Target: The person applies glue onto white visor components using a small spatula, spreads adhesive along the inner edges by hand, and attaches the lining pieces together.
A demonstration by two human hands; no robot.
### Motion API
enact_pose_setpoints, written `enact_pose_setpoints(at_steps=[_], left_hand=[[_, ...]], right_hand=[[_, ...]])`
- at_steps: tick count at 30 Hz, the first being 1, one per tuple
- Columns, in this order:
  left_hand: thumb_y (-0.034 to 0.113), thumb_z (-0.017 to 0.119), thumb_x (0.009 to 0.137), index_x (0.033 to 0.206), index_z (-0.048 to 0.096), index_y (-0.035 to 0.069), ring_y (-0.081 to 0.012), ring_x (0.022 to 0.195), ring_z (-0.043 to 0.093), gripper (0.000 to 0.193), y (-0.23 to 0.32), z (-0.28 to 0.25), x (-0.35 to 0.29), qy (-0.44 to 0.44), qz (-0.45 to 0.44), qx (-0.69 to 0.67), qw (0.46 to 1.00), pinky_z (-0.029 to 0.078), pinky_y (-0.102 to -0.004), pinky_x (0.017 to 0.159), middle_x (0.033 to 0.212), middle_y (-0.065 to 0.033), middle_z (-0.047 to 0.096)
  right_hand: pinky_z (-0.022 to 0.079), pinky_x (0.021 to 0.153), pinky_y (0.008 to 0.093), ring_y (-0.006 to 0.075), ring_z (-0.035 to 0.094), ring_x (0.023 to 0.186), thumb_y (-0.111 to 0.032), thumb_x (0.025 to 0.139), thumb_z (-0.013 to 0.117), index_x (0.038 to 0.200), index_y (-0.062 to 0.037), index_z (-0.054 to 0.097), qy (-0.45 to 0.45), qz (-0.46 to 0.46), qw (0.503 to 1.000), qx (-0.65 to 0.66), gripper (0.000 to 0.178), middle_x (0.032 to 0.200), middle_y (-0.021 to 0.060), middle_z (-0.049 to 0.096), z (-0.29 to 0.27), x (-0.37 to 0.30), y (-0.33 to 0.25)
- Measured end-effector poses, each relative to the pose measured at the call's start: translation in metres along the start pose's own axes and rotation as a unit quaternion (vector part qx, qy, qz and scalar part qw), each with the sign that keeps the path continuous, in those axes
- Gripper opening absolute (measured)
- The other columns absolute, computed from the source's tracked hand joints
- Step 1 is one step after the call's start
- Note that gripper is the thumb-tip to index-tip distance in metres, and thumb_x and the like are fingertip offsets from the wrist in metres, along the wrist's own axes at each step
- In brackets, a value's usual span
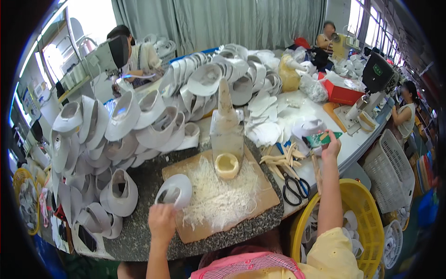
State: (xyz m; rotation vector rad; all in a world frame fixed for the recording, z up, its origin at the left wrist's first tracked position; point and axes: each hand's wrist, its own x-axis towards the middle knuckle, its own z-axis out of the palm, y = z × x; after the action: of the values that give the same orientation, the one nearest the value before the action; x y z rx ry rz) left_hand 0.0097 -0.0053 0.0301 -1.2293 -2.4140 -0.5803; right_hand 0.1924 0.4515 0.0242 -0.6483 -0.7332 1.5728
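Observation:
At the near edge of the cardboard, my left hand (162,221) is closed on the rim of a white curved shoe upper (179,188). My right hand (331,146) is raised over the right side of the table, fingers wrapped round a flat green tool (323,139) with a darker end. Just beyond that tool lies another white upper (310,126). Between my hands stands a worn metal post (227,130) with a cream-coloured round cup (226,166) at its foot. Pale shavings (218,200) cover the cardboard (188,232) around it.
Stacked white uppers (204,79) fill the left and back. Black scissors (293,190) and beige strips (281,160) lie to the right, above a yellow basket (371,223). A red box (341,90) and sewing machine (376,74) stand farther right. Other people sit at machines.

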Motion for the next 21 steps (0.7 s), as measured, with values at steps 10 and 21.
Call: enact_pose_setpoints(at_steps=[10, 21], left_hand=[[0.012, 0.065, 0.053, 0.083, 0.053, 0.002, -0.0261, 0.077, 0.048, 0.035, -0.01, -0.027, -0.017, -0.137, -0.065, -0.082, 0.985, 0.038, -0.0362, 0.07, 0.079, -0.0091, 0.052], [0.002, 0.056, 0.062, 0.078, 0.055, 0.009, -0.0212, 0.068, 0.053, 0.017, -0.012, -0.044, 0.005, -0.001, -0.021, -0.05, 0.999, 0.034, -0.0431, 0.083, 0.07, -0.0036, 0.056]], right_hand=[[0.041, 0.071, 0.029, 0.0171, 0.049, 0.083, -0.016, 0.078, 0.045, 0.086, -0.0043, 0.05, -0.022, 0.018, 1.0, 0.009, 0.015, 0.079, 0.0057, 0.053, -0.013, -0.011, -0.043], [0.037, 0.041, 0.0158, 0.0056, 0.048, 0.049, -0.006, 0.076, 0.05, 0.086, -0.0044, 0.057, -0.408, -0.041, 0.846, -0.34, 0.012, 0.066, 0.0014, 0.056, 0.111, -0.163, 0.036]])
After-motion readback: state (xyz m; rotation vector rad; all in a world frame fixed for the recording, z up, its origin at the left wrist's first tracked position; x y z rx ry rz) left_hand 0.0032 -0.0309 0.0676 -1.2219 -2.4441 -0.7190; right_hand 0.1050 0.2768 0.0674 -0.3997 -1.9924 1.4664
